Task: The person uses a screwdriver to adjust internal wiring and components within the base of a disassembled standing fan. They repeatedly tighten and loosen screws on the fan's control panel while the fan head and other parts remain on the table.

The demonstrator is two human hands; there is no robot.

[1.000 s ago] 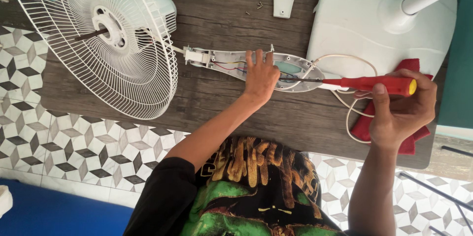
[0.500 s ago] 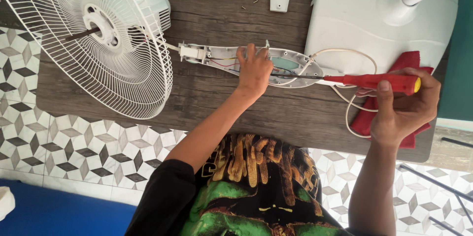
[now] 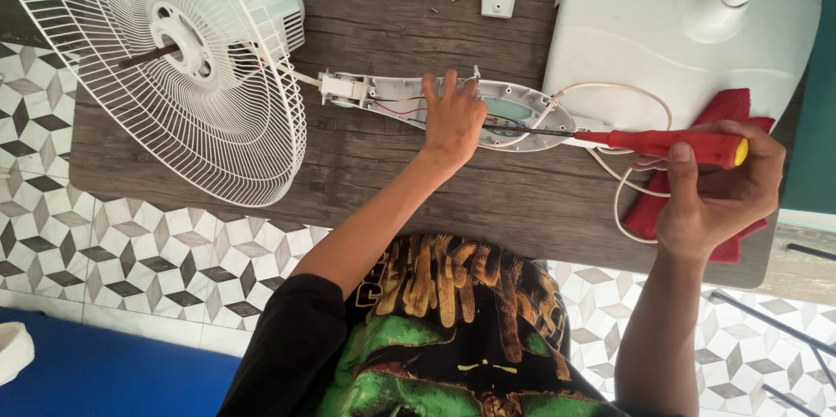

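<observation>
On a dark wooden table (image 3: pixel 374 182) lay an opened white control housing (image 3: pixel 392 97) (wires showing inside). The left hand (image 3: pixel 453 121) pressed on it, fingers spread flat. The right hand (image 3: pixel 718 195) was clenched around a red screwdriver (image 3: pixel 657 144), whose tip touched the housing.

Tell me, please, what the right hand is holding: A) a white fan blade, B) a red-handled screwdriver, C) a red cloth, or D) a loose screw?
B: the right hand grips a red-handled screwdriver, its shaft reaching into the open white housing.
</observation>
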